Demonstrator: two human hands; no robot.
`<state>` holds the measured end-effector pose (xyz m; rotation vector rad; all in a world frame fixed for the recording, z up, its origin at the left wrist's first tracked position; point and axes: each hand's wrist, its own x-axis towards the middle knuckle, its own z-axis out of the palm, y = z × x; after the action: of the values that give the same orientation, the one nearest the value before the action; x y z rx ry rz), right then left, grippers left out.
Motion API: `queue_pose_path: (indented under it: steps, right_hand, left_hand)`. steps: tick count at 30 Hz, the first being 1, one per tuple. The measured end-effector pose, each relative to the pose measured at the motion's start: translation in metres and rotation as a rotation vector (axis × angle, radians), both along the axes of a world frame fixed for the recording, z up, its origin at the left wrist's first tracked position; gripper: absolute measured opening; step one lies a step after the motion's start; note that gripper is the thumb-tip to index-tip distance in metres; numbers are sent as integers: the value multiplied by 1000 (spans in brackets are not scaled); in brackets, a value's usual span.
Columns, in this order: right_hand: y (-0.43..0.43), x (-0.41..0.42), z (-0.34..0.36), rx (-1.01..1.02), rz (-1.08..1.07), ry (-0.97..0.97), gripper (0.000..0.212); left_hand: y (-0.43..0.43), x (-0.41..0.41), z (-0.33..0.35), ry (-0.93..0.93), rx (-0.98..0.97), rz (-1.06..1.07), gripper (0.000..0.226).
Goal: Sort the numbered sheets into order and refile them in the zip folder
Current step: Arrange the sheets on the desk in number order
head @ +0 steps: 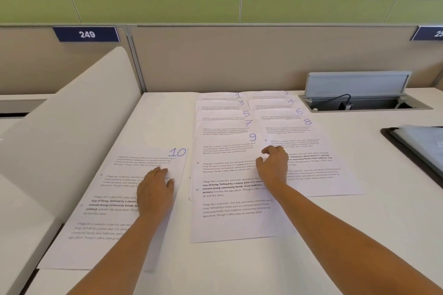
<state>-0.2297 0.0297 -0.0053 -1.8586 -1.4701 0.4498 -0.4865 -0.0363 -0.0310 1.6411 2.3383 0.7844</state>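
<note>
Head view is showing the sheets (227,151) ordered; my left fingers (160,173) are pressing sheet 10 (143,159) flat, my right fingers (268,151) I cannot tell; refiling is still waiting.

Left hand (155,189) flat (right hand (273,165) curled).

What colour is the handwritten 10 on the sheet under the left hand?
Blue ink; the 10 shows clearly in the head view.
</note>
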Motion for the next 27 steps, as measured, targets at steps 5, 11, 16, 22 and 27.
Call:
queue_pose_path:
  steps: [5,11,16,22,27]
  right_hand:
    - [-12,-49,17,3,262,292,18]
    - [-32,-119,26,-376,510,525,17]
    - [-39,-152,11,-548,499,505,40]
    - [-43,-161,10,-593,442,622,46]
    - [-46,-160,14,-609,462,677,51]
  left_hand:
    - [2,-14,3,-24,34,4,36]
    - [-2,-39,7,62,-68,120,49]
    - [-10,-53,5,73,-242,61,58]
    - [-10,-54,5,18,-241,58,56]
    - [-10,-54,4,32,-247,60,55]
